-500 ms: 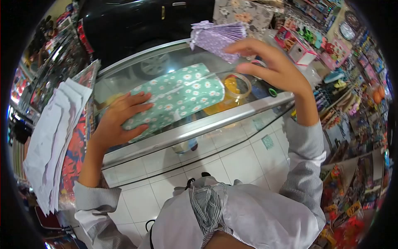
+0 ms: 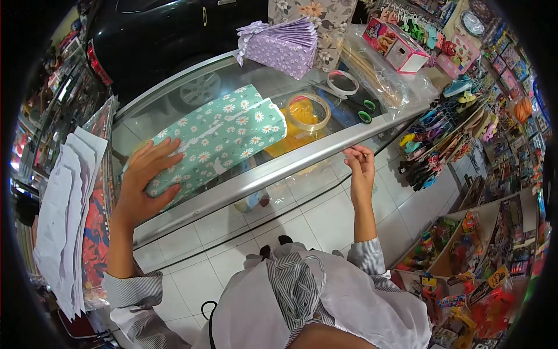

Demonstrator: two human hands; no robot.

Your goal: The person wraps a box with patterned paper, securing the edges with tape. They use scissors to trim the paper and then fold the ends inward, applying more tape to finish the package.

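Observation:
A folded sheet of green paper with white daisies (image 2: 221, 131) lies slantwise on the glass counter. My left hand (image 2: 148, 177) rests on its left end, fingers stretched and spread. Beyond the counter's front metal edge, my right hand (image 2: 361, 168) hovers with fingertips curled towards the thumb; whatever they may pinch is too small to make out. Right of the paper lies a wide roll of clear tape (image 2: 291, 113), with a smaller tape roll (image 2: 343, 83) behind it. Scissors with black and green handles (image 2: 361, 107) lie beside the rolls. A pleated purple daisy-print paper bag with a bow (image 2: 282, 49) stands at the back.
Torn white paper sheets (image 2: 67, 215) are stacked at the left. A floral-patterned bag (image 2: 325, 29) and a pink box (image 2: 401, 49) stand at the back right. Hanging goods (image 2: 436, 139) crowd the right side. A dark cable (image 2: 290, 206) runs below the counter's front edge.
My right hand has come away from above the tape rolls, down past the counter's front edge, its fingers now curled. My left hand stays on the green paper. The view has shifted right.

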